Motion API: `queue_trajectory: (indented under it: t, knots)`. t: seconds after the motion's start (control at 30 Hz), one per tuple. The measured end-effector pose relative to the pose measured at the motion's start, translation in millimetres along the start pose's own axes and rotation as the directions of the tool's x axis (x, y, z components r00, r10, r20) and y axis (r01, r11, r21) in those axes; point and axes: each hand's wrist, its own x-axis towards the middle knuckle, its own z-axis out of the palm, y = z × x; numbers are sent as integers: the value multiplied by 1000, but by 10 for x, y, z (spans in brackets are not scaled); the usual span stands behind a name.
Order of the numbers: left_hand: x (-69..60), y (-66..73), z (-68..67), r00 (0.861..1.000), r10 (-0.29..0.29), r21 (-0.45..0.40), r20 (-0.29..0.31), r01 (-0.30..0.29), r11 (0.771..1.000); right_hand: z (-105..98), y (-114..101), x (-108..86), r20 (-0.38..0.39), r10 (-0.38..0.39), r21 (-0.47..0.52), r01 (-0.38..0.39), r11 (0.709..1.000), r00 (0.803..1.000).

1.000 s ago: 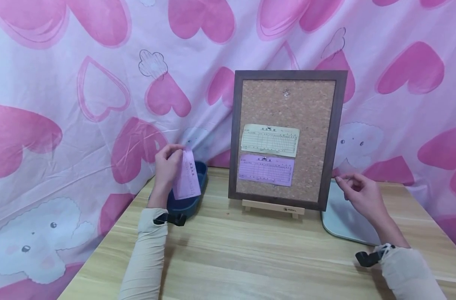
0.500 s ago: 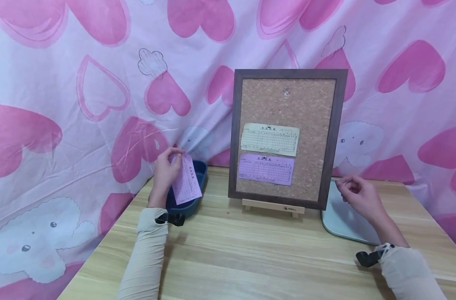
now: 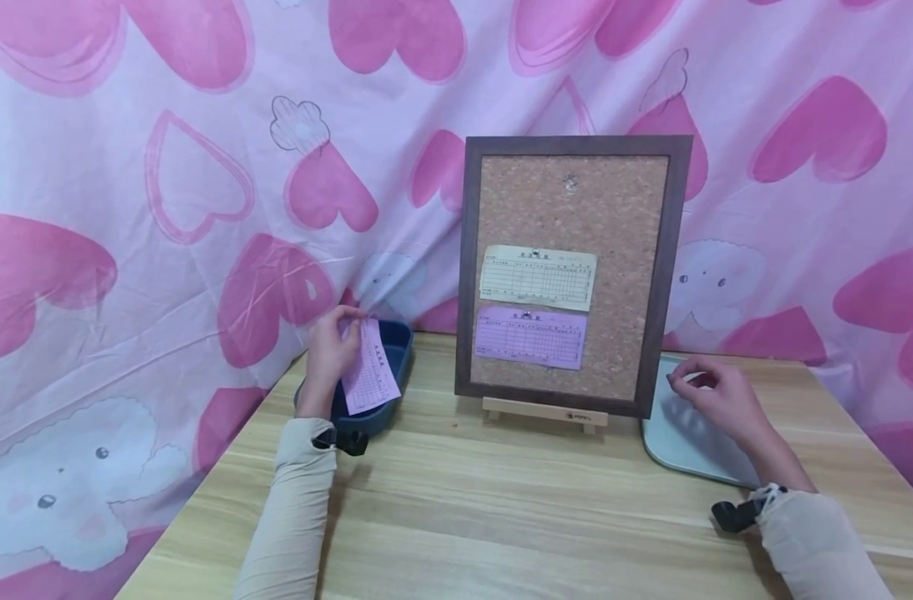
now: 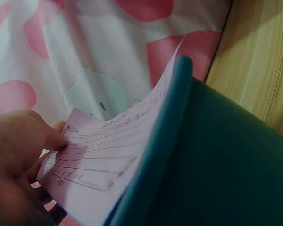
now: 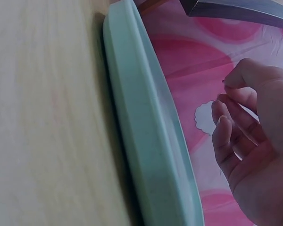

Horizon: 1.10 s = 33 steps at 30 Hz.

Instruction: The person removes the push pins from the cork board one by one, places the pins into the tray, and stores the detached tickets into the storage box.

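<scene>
My left hand (image 3: 332,354) pinches the upper end of a pink receipt slip (image 3: 371,367) between thumb and fingers. The slip hangs slanted over the dark blue-green tray (image 3: 403,354). In the left wrist view, the printed slip (image 4: 104,150) curves behind the tray's rim (image 4: 172,108). My right hand (image 3: 722,400) hovers above the pale green tray (image 3: 674,450), thumb and index finger pinched on a tiny dark pin-like thing (image 5: 223,82), too small to make out well. The cork board (image 3: 569,217) bears a pinned yellow slip (image 3: 537,279) and a pinned purple slip (image 3: 531,337).
Upright on a small wooden easel (image 3: 546,412), the framed board stands between both trays. A metallic pin or cluster (image 3: 570,182) sits high on the cork. Behind the wooden table (image 3: 486,517) hangs a pink heart-patterned cloth (image 3: 186,275).
My left hand has come down a little with the pink slip, which now hangs lower against the blue-green tray. My right hand has lowered slightly, its pinch kept.
</scene>
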Motion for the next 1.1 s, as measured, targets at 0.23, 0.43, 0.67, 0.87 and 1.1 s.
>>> queue_trajectory:
  t: [0.23,0.43,0.67,0.87,1.1]
  knots:
    - [21,-39,-21,1000,22,21,3,-22,1000,25,39,-8,15,14,-21,-14,1000,1000]
    - [25,-49,-108,1000,10,24,0,-10,1000,47,51,-17,21,20,-25,-20,999,1000]
    - [33,-105,-136,999,22,97,34,-25,995,58,72,-26,23,36,-28,-36,999,999]
    - [26,-147,-71,989,68,148,132,-88,985,58,59,-42,46,64,-27,-63,998,997]
    - [7,-183,-3,982,70,202,174,-105,974,65,52,-50,57,63,-41,-61,997,996]
